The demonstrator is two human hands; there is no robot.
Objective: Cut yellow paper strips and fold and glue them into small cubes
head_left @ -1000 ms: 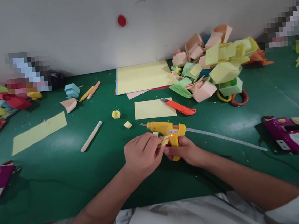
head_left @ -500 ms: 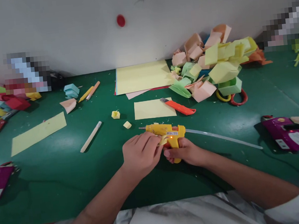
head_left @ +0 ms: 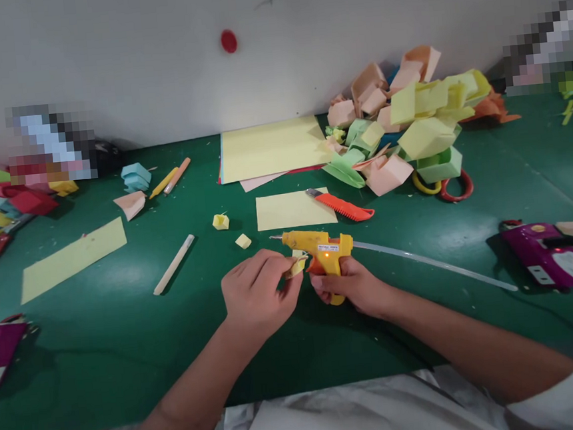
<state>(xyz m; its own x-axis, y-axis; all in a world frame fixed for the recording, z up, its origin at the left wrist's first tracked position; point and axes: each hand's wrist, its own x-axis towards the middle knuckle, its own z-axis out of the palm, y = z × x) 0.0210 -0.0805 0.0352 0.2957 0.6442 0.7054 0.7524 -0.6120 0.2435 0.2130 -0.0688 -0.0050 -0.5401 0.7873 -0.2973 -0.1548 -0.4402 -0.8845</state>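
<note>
My right hand (head_left: 345,281) is wrapped round the handle of a yellow glue gun (head_left: 313,241), its nozzle pointing left and a small light glowing on its side. From the gun's rear sticks a long clear glue stick (head_left: 436,263). My left hand (head_left: 260,291) pinches a small folded piece of yellow paper (head_left: 297,265) just below the gun's barrel; the fingers partly cover it. Beyond the hands lie two small yellow paper boxes, one (head_left: 221,221) behind the other (head_left: 243,241). A red cutter knife (head_left: 344,206) rests on a yellow paper sheet (head_left: 281,211).
Paper sheets (head_left: 271,151) lie stacked by the wall. A heap of folded paper (head_left: 425,137) stands right, scissors (head_left: 457,186) beneath. Left are a white stick (head_left: 174,265), a yellow strip (head_left: 74,259) and pens (head_left: 177,176). Purple power strips (head_left: 553,255) flank both sides.
My left hand has moved a little left with the yellow paper, away from the trigger area. The glue gun has shifted slightly up, still in my right hand.
</note>
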